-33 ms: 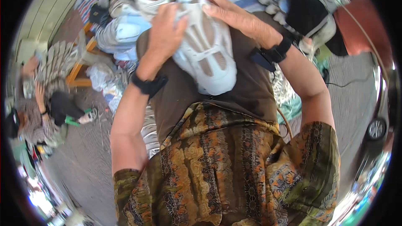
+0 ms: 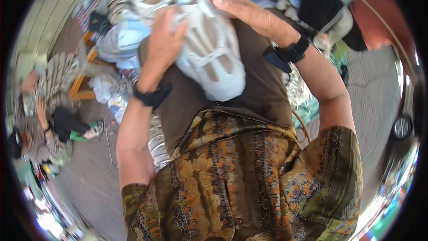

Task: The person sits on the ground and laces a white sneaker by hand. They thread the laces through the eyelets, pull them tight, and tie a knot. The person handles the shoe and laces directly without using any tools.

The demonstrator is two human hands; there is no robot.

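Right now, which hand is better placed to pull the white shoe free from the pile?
Probably the left hand: its palm wraps the side of the white shoe. The right hand only lays its fingers over the shoe's top edge, so its hold looks lighter, better for steadying.

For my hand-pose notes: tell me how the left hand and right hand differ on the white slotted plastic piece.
The left hand lies flat on the left side of the white slotted plastic piece; the right hand reaches over its top edge. The left fingers point up; the right fingers point left. Both wear black wrist straps.
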